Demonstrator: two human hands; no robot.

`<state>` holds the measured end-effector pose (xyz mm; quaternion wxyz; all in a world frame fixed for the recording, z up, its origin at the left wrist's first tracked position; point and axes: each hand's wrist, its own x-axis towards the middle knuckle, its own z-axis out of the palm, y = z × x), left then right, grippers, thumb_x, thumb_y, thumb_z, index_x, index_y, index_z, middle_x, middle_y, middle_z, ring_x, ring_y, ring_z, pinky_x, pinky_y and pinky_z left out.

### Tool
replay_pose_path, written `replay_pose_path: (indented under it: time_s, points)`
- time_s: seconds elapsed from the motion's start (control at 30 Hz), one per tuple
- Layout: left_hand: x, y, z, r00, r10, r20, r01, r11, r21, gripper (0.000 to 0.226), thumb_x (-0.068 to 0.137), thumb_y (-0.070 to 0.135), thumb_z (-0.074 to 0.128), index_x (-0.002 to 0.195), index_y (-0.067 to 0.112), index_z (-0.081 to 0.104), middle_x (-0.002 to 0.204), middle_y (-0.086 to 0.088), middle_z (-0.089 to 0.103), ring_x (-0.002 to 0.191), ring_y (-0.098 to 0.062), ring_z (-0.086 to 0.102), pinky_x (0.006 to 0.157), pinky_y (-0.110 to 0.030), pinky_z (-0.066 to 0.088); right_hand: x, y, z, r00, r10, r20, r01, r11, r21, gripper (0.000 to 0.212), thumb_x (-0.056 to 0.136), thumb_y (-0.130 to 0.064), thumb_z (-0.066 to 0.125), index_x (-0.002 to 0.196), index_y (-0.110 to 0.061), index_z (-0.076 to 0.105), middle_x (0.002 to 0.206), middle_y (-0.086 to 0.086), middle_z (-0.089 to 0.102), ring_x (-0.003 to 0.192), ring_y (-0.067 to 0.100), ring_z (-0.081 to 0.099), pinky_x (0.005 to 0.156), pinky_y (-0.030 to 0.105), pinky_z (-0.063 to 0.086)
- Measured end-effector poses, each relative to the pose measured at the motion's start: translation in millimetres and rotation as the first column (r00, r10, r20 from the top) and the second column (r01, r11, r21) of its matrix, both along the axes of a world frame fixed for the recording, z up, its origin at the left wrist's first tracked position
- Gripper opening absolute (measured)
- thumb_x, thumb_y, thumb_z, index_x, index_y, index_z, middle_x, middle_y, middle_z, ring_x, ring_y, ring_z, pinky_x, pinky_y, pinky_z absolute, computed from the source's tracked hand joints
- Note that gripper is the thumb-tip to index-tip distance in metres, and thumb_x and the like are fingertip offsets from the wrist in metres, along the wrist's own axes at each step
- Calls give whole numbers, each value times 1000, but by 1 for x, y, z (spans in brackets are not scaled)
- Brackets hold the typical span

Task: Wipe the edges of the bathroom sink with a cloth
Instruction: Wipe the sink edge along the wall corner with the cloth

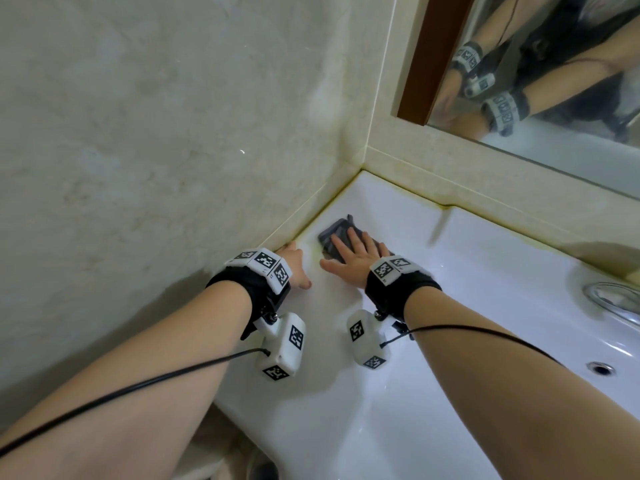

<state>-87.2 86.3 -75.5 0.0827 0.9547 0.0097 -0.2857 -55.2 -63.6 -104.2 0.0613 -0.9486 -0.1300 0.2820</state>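
**Cloth pressed flat near the sink's back corner**

The small dark grey folded cloth [337, 237] sits mid-frame on the white ceramic sink [485, 271] ledge, close to the wall corner. Right hand [356, 256] lies flat on it, fingers spread. Left hand [294, 263] rests open on the rim just beside, against the beige marble-look wall [156, 133].

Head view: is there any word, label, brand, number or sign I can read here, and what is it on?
No readable text anywhere.
Wrist bands and: black-and-white square code markers only, no letters or digits.
White modules and: the same kind of markers.
Mirror: reflected markers, blurred.
Tap, sink, cloth: no brand visible.
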Motion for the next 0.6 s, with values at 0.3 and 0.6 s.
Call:
replay_pose_path:
  time_s: [0.3, 0.6]
  points:
    - [-4, 8, 2, 999, -24, -28, 24, 1000, -3, 65, 93, 28, 54, 145, 1, 26, 159, -10, 5, 138, -26, 33, 111, -38, 32, 18, -30, 6, 992, -130, 5, 130, 992, -8, 75, 82, -73, 22, 144, -41, -4, 156, -6, -18, 144, 20, -16, 115, 42, -9]
    - [1, 9, 7, 998, -31, -51, 30, 999, -34, 64, 93, 25, 55, 144, -2, 27, 155, -15, 18, 136, -28, 37, 110, -36, 34, 9, 27, 2, 999, 50, -5, -50, 999, 12, 73, 83, -72, 22, 144, -41, -4, 155, -8, -18, 143, 18, -17, 114, 42, -9]
